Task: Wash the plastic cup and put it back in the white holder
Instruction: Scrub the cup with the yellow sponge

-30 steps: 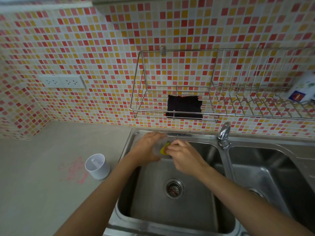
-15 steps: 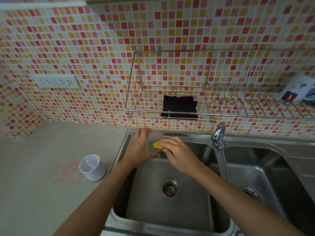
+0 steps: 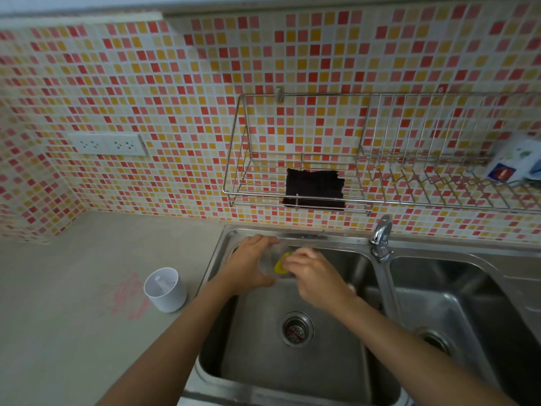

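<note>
Over the left sink basin (image 3: 263, 361), my left hand (image 3: 248, 265) grips a clear plastic cup (image 3: 270, 260), which is blurred and partly hidden by my fingers. My right hand (image 3: 316, 276) presses a yellow sponge (image 3: 280, 263) against the cup's open end. The white holder (image 3: 165, 288) stands upright on the grey counter (image 3: 73, 317), left of the sink and apart from both hands.
A chrome tap (image 3: 380, 232) stands between the two basins, with the right basin (image 3: 468, 312) beside it. A wire rack (image 3: 295, 183) on the tiled wall holds a dark cloth (image 3: 314, 187) and a white packet (image 3: 515, 162). A double socket (image 3: 106, 145) sits at left.
Both hands stay together over the left basin; the sponge shifts against the cup between frames. The head camera has tilted, so the scene sits lower in view.
</note>
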The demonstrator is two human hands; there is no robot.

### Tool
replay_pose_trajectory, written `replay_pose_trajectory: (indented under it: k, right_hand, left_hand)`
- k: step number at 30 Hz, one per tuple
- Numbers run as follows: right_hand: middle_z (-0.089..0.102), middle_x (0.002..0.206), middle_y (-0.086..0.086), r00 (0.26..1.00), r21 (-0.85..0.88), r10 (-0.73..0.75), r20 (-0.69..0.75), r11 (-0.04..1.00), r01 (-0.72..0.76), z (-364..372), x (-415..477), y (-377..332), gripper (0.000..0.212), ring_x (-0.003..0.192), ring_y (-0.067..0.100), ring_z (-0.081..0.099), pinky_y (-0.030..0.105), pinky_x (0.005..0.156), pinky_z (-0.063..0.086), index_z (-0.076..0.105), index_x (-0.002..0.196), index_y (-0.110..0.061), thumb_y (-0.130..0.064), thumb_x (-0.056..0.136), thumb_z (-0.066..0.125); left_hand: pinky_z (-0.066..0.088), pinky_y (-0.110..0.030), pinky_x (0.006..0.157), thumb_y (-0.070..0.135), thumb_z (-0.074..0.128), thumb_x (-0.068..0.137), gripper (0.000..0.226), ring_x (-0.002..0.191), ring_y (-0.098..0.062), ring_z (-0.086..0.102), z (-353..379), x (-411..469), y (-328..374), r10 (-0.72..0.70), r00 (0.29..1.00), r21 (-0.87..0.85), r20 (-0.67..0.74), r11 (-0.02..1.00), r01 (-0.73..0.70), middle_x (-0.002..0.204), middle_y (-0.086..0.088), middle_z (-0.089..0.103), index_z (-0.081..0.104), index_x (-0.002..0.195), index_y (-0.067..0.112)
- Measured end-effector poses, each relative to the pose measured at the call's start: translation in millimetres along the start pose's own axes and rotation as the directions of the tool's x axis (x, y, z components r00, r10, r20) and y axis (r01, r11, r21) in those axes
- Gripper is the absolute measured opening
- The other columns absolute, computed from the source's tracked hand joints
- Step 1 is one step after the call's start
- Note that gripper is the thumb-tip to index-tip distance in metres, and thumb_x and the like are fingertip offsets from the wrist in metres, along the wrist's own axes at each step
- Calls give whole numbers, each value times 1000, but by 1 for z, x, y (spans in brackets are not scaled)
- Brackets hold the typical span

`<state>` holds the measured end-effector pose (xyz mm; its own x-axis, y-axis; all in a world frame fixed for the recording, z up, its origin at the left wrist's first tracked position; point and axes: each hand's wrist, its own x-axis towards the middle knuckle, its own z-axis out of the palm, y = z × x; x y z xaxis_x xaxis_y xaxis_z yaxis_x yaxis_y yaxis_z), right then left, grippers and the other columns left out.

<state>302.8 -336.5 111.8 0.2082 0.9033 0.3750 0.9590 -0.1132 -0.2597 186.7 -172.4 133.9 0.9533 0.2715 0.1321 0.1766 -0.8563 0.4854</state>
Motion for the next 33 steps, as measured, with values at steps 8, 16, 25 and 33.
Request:
replay_pose_trajectory:
  k: [8, 16, 25, 33]
  right_hand:
    - [71, 103, -14, 987, -62, -102, 128, 992, 111, -6, 14, -4, 45, 103, 19, 55, 38, 81, 51, 74, 100, -22, -1, 61, 78]
    - [72, 102, -14, 988, -28, -84, 133, 996, 89, 7, -12, -19, 48, 94, 19, 53, 38, 74, 54, 74, 103, -22, 4, 63, 73]
    - [71, 107, -12, 991, -77, -49, 123, 995, 58, -6, 9, -28, 40, 97, 19, 52, 37, 79, 52, 72, 108, -22, 0, 75, 65]
    - [69, 109, -6, 997, -59, -1, 71, 998, 5, -7, 12, -39, 27, 96, 22, 53, 30, 84, 50, 70, 107, -17, -8, 81, 70]
  left_hand:
    - [40, -35, 106, 25, 84, 59, 84, 125, -15, 42, -3, -12, -7, -75, 992, -72, 97, 994, 82, 133, 5, 49, 45, 134, 26]
    - [33, -25, 104, 27, 84, 62, 85, 125, -11, 36, -3, -19, -7, -51, 981, -29, 188, 998, 58, 135, 9, 46, 42, 136, 31]
    - [44, -31, 103, 27, 89, 57, 86, 119, -9, 50, -26, -14, -16, -14, 977, -182, 214, 982, 54, 131, 9, 53, 48, 133, 28]
    - [42, -36, 107, 24, 86, 61, 93, 128, -15, 46, -31, -6, -31, 14, 971, -308, 239, 949, 62, 137, 4, 47, 35, 139, 24]
